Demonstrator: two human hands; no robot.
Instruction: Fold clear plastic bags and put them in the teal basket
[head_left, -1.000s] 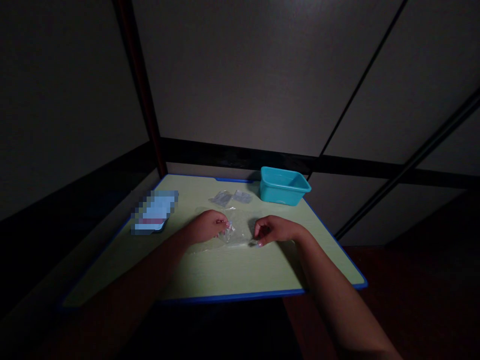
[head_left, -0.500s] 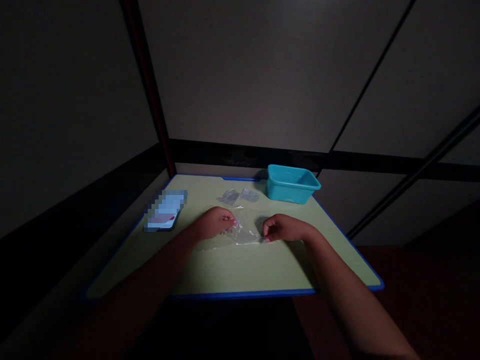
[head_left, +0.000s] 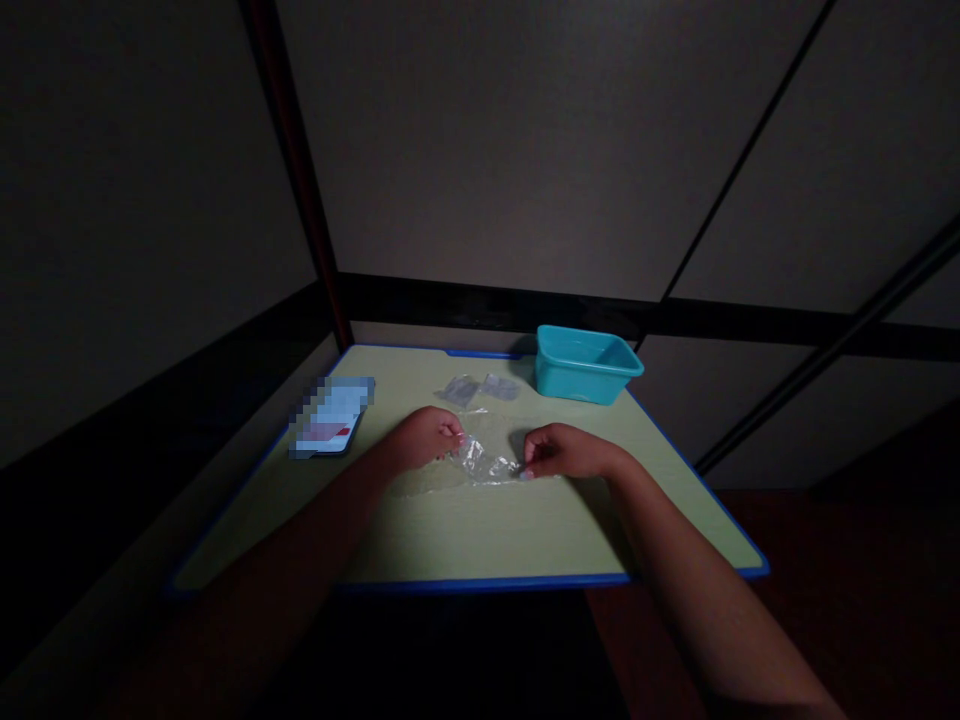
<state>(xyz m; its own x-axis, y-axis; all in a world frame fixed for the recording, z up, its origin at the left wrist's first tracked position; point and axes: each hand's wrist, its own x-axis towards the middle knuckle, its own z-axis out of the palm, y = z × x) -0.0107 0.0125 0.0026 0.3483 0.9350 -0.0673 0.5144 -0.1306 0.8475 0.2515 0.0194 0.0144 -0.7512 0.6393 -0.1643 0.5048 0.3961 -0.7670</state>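
"How well are we seeing?"

"Dimly: we find the desk (head_left: pixel 480 540) paler than the wall panel (head_left: pixel 480 150), while the lower corners sink nearly to black."

"Any glare?"

"We catch small white glints on the clear plastic film (head_left: pixel 484 462) and a soft shadow beside our right hand (head_left: pixel 564 452). Coarse pixelation veils the smartphone (head_left: pixel 334 420)."

I saw a pale green, blue-edged tabletop (head_left: pixel 480 540): a phone (head_left: pixel 339 412) lay by its left edge, a turquoise bin (head_left: pixel 576 384) stood near the far right corner, two greyish plastic pieces (head_left: pixel 460 390) toward the far edge, clear plastic film (head_left: pixel 487 466) around the middle.
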